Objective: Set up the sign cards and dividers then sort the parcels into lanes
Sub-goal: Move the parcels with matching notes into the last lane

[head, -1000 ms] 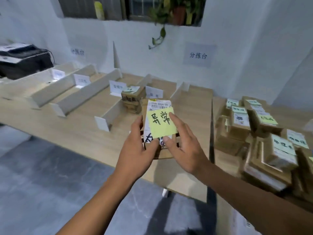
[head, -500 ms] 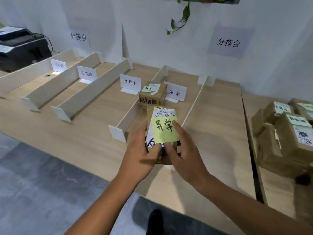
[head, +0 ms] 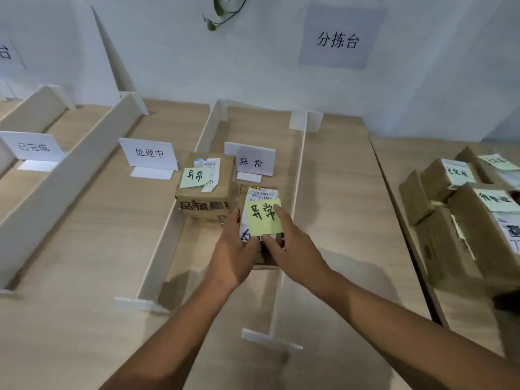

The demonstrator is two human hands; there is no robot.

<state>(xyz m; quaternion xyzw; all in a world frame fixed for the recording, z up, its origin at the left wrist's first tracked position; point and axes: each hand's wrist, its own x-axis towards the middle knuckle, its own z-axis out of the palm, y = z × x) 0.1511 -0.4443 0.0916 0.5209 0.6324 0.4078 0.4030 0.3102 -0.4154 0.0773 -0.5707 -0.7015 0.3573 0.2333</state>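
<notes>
Both our hands are wrapped around one small brown cardboard parcel (head: 260, 220): our left hand (head: 233, 257) clasps its left side with the thumb across the near top, and our right hand (head: 295, 254) presses on its right side with the index finger lying on the yellow-green sticky note (head: 264, 219) stuck to its lid. We grip it from both sides, it seems, so it goes down squarely between the two low white foam-board dividers (head: 289, 220) that wall the lane. The parcel sits low in that lane; whether it already touches the pale wooden table (head: 84, 263) we cannot tell. We bring it here because its note bears the same two characters as the white folded sign card (head: 250, 161) standing further up the lane. Just beyond our left fingers, a taller stack of brown boxes (head: 206, 190) with a matching note occupies the lane, so we keep ours beside it. Far right, unsorted brown parcels (head: 461, 209) wait, well apart.
</notes>
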